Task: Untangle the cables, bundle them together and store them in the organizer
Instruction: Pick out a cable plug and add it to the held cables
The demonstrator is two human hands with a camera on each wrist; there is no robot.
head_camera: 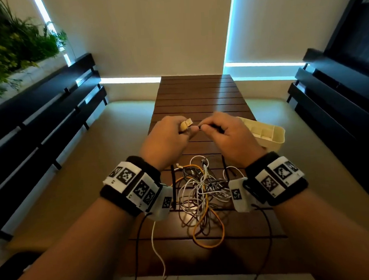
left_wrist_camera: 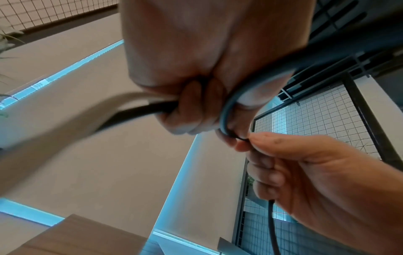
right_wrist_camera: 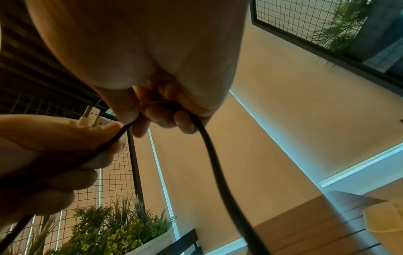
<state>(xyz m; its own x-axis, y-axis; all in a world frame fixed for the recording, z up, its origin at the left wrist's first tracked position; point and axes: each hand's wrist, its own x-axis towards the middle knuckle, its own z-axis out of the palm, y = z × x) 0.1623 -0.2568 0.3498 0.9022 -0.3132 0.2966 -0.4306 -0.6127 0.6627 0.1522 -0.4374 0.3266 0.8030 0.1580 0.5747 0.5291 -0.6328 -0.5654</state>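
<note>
Both hands are raised over the table [head_camera: 198, 96], fingertips nearly touching. My left hand [head_camera: 189, 131] grips a black cable [head_camera: 173, 183] together with white USB plugs [head_camera: 186, 124] that stick out above its fingers. My right hand [head_camera: 206, 128] pinches the same black cable [left_wrist_camera: 225, 110] between thumb and forefinger; the cable [right_wrist_camera: 218, 163] runs through its curled fingers and hangs down. Below my wrists a tangle of white, grey, brown and orange cables [head_camera: 200, 192] lies on the table. The cream organizer [head_camera: 275, 135] with its compartments sits right of my right hand.
The slatted wooden table is narrow, with dark benches [head_camera: 50, 117] along both sides. A planter with green plants [head_camera: 14, 46] stands at the far left. A white cable [head_camera: 157, 252] trails off the table's near edge.
</note>
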